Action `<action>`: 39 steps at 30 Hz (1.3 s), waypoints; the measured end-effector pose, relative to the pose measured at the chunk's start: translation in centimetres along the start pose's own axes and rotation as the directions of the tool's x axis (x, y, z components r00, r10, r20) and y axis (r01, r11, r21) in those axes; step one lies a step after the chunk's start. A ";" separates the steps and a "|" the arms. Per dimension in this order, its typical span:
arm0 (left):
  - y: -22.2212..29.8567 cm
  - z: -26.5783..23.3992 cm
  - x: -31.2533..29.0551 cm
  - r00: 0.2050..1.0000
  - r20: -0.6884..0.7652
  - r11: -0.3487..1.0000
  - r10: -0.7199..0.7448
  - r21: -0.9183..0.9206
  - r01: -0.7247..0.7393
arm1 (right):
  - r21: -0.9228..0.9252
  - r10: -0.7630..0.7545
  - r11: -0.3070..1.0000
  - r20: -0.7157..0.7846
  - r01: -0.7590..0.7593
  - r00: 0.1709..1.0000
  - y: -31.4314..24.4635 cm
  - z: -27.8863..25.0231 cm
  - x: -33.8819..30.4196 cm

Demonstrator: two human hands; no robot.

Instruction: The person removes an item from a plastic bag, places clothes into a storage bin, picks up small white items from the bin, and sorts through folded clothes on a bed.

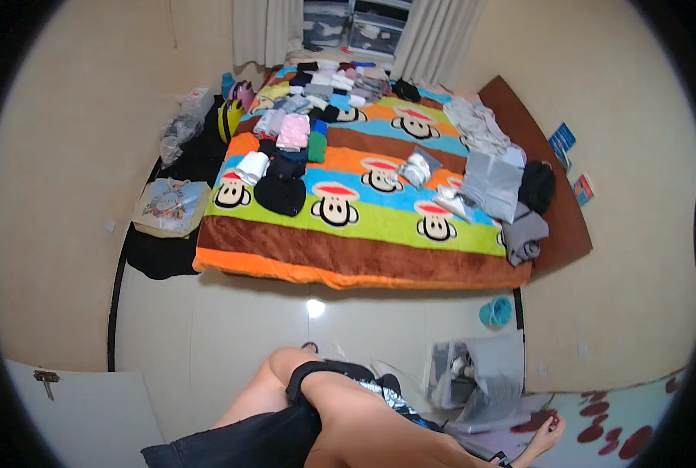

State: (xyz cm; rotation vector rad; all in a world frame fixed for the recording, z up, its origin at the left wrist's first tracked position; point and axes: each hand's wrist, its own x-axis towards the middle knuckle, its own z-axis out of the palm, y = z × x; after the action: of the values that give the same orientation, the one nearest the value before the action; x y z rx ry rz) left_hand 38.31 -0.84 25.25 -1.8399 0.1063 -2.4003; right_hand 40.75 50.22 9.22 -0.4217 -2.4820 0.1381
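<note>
At the lower right my right hand is raised beside a white panel with dark red round shapes. Its fingers are curled, and a small dark spot shows between them; whatever they hold is too small to name. A dark band circles the wrist. My left hand is outside the picture. Bare skin and dark clothing fill the lower middle. Near my right arm, a clear plastic bin with grey contents stands on the floor, with translucent plastic sheeting beside it.
A bed with a striped monkey-print blanket spans the middle. Folded clothes lie on its left, grey garments on its right. A teal basket stands near the right wall, a patterned bag at left, a white door lower left.
</note>
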 end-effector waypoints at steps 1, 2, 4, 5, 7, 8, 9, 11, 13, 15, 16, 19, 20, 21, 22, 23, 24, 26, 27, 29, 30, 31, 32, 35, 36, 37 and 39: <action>1.6 -1.2 0.9 0.998 0.036 0.998 -0.042 0.044 0.041 | 0.121 -0.029 0.992 0.022 0.026 0.999 -0.7 2.7 1.5; 2.4 -2.6 1.1 0.993 0.071 0.990 -0.094 0.115 0.086 | 0.144 -0.075 0.987 0.007 0.074 0.997 -2.6 5.6 3.1; 2.3 -5.7 1.1 0.994 0.043 0.981 -0.097 0.173 0.088 | 0.144 -0.159 0.977 0.005 0.156 0.987 -6.3 9.0 5.6; 2.4 -7.4 0.9 0.995 0.022 0.975 -0.094 0.205 0.088 | 0.125 -0.109 0.987 0.083 0.099 0.991 -7.3 10.1 7.4; 2.2 -10.6 1.0 0.999 0.029 0.942 -0.033 0.334 0.021 | 0.132 -0.104 0.988 0.166 0.082 0.981 -9.6 12.9 11.5; 2.2 -12.3 1.6 1.000 0.026 0.924 -0.006 0.383 -0.004 | 0.193 -0.132 0.976 0.163 0.099 0.978 -11.0 15.2 13.5; 1.7 -13.5 2.5 0.999 0.036 0.901 0.012 0.433 -0.026 | 0.257 -0.160 0.960 0.164 0.114 0.974 -12.0 17.9 15.1; -0.7 -17.7 4.5 0.995 0.085 0.848 0.051 0.523 -0.089 | 0.283 -0.152 0.956 0.257 0.076 0.954 -13.6 21.8 18.4; -2.4 -20.2 5.8 0.990 0.048 0.798 0.130 0.588 -0.133 | 0.424 -0.247 0.901 0.314 0.098 0.917 -17.7 26.0 22.3; -4.2 -21.0 6.3 0.962 -0.116 0.808 0.246 0.574 -0.137 | 0.569 -0.416 0.797 0.272 0.203 0.868 -22.3 30.9 25.3; -4.0 -22.8 5.9 0.980 -0.063 0.784 0.188 0.610 -0.112 | 0.561 -0.462 0.793 0.297 0.239 0.836 -24.8 32.0 25.9; -3.5 -23.6 6.4 0.973 -0.098 0.651 0.207 0.757 -0.062 | 0.660 -0.684 0.670 0.372 0.339 0.627 -32.9 35.9 26.8; -4.6 -23.8 6.3 0.931 -0.192 0.748 0.309 0.654 -0.113 | 0.685 -0.738 0.620 0.344 0.382 0.581 -35.1 36.9 26.9; -4.7 -23.9 6.3 0.903 -0.231 0.749 0.362 0.648 -0.135 | 0.702 -0.791 0.568 0.321 0.431 0.520 -37.2 37.9 26.6; -4.9 -23.9 6.3 0.870 -0.268 0.748 0.413 0.645 -0.156 | 0.733 -0.749 0.608 0.403 0.304 0.526 -39.2 38.5 25.4; -4.9 -23.6 6.2 0.829 -0.296 0.726 0.475 0.663 -0.180 | 0.751 -0.798 0.565 0.392 0.342 0.457 -42.3 38.3 24.0; -3.9 -24.1 6.1 0.856 -0.170 0.624 0.489 0.754 -0.206 | 0.791 -0.849 0.487 0.328 0.371 0.415 -44.0 38.7 23.4; -2.8 -23.3 5.7 0.868 -0.018 0.437 0.496 0.870 -0.231 | 0.859 -0.914 0.375 0.279 0.349 0.295 -49.4 37.9 19.1; -2.6 -22.3 5.7 0.825 -0.035 0.454 0.564 0.848 -0.274 | 0.883 -0.949 0.289 0.215 0.370 0.229 -51.4 37.4 17.1; -0.9 -20.1 5.3 0.772 -0.033 0.439 0.635 0.837 -0.326 | 0.907 -0.975 0.220 0.189 0.360 0.120 -54.4 35.4 12.6; 0.3 -18.9 5.0 0.777 -0.031 0.443 0.629 0.836 -0.325 | 0.914 -0.977 0.211 0.195 0.347 0.079 -55.6 34.4 10.3; 1.7 -17.5 4.6 0.780 -0.027 0.441 0.626 0.836 -0.325 | 0.929 -0.983 0.180 0.178 0.323 0.035 -56.4 33.5 8.0; 3.1 -16.0 4.2 0.781 -0.015 0.430 0.624 0.841 -0.328 | 0.928 -0.979 0.189 0.203 0.321 -0.009 -57.3 32.2 5.5; 7.7 -10.5 2.9 0.779 0.144 0.303 0.611 0.866 -0.398 | 0.943 -0.980 0.143 0.177 0.301 -0.088 -59.4 29.6 -1.3; 9.0 -8.2 2.5 0.777 0.114 0.345 0.619 0.850 -0.399 | 0.932 -0.976 0.131 0.181 0.337 -0.120 -60.2 28.6 -3.5; 10.5 -5.8 2.1 0.776 0.103 0.359 0.622 0.843 -0.401 | 0.920 -0.971 0.119 0.186 0.372 -0.151 -60.9 27.6 -5.7; 13.7 -1.3 1.3 0.786 0.100 0.367 0.610 0.844 -0.392 | 0.915 -0.972 0.080 0.159 0.395 -0.173 -62.0 26.1 -9.5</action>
State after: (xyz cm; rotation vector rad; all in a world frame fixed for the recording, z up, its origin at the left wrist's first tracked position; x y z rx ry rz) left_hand 37.37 -14.59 24.42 -0.8611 -0.3586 -1.6821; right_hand 16.04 -11.48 -5.06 2.1323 -2.6984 0.7431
